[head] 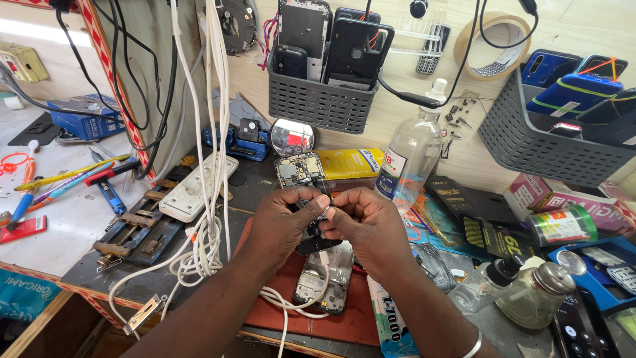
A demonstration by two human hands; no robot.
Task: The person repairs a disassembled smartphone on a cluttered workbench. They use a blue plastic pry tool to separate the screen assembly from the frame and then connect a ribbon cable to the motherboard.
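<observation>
Over the middle of a cluttered repair bench [86,265], the person's two hands are meeting thumb to thumb. Their left hand [285,222] is curling its fingers inward and pinching one side of a small dark part [317,211], while the right hand [368,225] is pinching the other side, so the part is sitting between both sets of fingertips and is mostly hidden by them. Just below the hands, an opened phone [324,278] is lying face down on a red mat [358,311], its insides showing, with a white cable [291,305] looping across its lower end. Just above the hands, a bare circuit board [299,170] is lying flat, touching neither hand. A clear plastic bottle [411,156] is standing upright just to the right of the board, and a small round mirror [292,137] is sitting behind it. A grey basket [318,103] filled with phones is hanging on the wall above, and a second grey basket [543,149] is hanging further right. To the left, a white power strip [199,185] is lying near a bundle of white cords [202,255]. At the lower right, two small glass bottles [517,288] are standing close together, well apart from the hands.
</observation>
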